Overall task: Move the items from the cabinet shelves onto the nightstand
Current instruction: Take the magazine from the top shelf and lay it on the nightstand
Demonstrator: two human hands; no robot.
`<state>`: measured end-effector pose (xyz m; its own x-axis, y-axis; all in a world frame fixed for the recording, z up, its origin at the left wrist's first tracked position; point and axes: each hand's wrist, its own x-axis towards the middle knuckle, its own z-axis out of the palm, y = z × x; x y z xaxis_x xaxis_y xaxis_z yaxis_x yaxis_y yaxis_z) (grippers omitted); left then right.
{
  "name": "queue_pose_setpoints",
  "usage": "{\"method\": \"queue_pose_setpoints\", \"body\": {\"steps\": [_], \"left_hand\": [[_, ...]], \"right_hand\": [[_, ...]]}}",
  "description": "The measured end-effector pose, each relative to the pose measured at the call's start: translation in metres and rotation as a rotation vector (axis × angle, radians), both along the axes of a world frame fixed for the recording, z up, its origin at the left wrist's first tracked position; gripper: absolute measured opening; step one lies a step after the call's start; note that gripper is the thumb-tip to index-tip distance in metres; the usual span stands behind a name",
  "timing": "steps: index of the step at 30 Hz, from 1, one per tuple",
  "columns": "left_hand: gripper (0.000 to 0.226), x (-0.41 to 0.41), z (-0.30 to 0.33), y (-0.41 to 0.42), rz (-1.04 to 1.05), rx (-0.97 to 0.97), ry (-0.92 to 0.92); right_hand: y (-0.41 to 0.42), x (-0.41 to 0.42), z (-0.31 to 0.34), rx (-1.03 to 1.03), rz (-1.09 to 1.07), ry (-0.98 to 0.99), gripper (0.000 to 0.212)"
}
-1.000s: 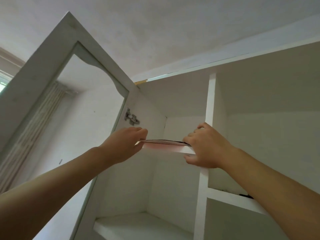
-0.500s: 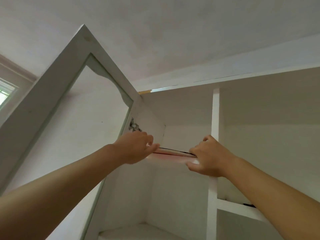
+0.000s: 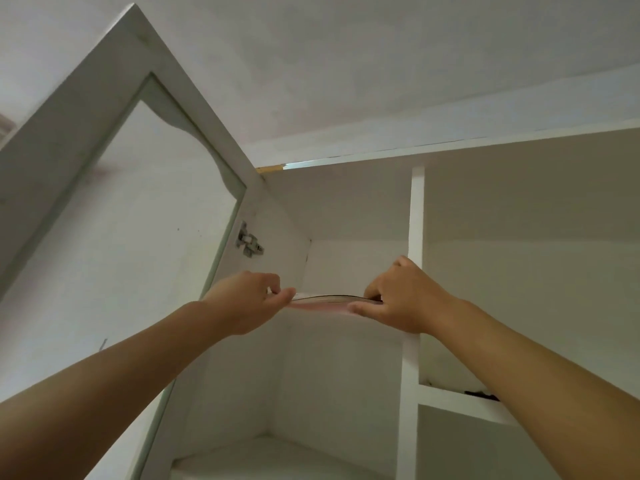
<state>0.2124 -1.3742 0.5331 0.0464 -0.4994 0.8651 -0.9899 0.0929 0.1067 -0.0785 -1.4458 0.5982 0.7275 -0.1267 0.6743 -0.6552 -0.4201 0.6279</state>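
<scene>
Thin flat book or magazine with a dark top edge and pinkish underside [image 3: 329,301] lies on the upper-left shelf of the white painted wooden cabinet [image 3: 415,216], at its front lip, bowed slightly upward mid-span. Head view, looking up: we have our left hand [image 3: 247,301] pinching its left end, thumb below and fingers curled over the top. Our right hand [image 3: 403,296] grips the right end, thumb along the underside, fingers curled over the top edge. White-framed glass cabinet door [image 3: 114,188] stands swung open at left, metal hinge [image 3: 248,241] near the left hand. White vertical divider [image 3: 415,216] just behind the right hand. Small dark item [image 3: 479,393] on the lower right shelf, too hidden to identify. Plain off-white ceiling [image 3: 346,64] above.
</scene>
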Motion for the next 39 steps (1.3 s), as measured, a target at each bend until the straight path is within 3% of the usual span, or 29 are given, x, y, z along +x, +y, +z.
{"method": "queue_pose_setpoints", "body": {"steps": [5, 10, 14, 20, 23, 28, 36, 39], "left_hand": [[0.045, 0.000, -0.010, 0.005, -0.062, -0.093, 0.030], [0.049, 0.003, -0.013, 0.014, -0.095, -0.108, 0.053], [0.049, 0.000, -0.014, 0.021, -0.113, -0.139, 0.040], [0.042, -0.005, -0.008, 0.026, -0.113, -0.115, 0.060], [0.041, -0.009, -0.005, 0.026, -0.085, -0.093, 0.020], [0.043, -0.010, -0.014, 0.028, -0.044, -0.100, -0.007], [0.032, -0.016, -0.036, 0.019, -0.012, -0.046, -0.009], [0.048, -0.016, -0.037, 0.013, -0.010, -0.031, 0.029]], "right_hand": [[-0.010, 0.000, 0.002, -0.040, 0.016, -0.003, 0.074], [-0.008, -0.008, -0.007, -0.059, 0.162, 0.022, 0.051], [-0.004, -0.018, -0.010, -0.058, 0.172, -0.026, 0.052], [0.011, -0.011, -0.001, 0.197, 0.219, -0.139, 0.073], [0.015, -0.005, 0.007, 0.272, 0.214, -0.175, 0.072], [0.013, 0.007, 0.008, 0.264, 0.049, -0.159, 0.055], [0.026, 0.016, -0.011, 0.187, -0.141, -0.064, 0.059], [0.029, 0.020, -0.016, 0.226, -0.141, -0.083, 0.063]]}}
